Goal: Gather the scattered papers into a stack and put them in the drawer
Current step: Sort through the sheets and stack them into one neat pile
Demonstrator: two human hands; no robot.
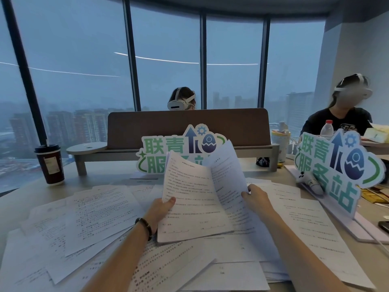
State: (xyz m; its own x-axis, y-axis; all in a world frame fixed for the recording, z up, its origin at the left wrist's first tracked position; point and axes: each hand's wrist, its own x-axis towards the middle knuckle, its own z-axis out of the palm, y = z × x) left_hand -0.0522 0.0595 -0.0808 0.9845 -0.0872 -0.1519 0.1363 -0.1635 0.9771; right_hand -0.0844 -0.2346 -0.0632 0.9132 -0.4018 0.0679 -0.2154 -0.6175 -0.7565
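1. Scattered papers (101,218) cover the desk (19,199) from 3 to 9 o'clock.
2. At centre, a raised stack (189,199) is gripped by the left hand (161,208) and the right hand (255,197).
3. A coffee cup (50,164) stands at 10 o'clock.
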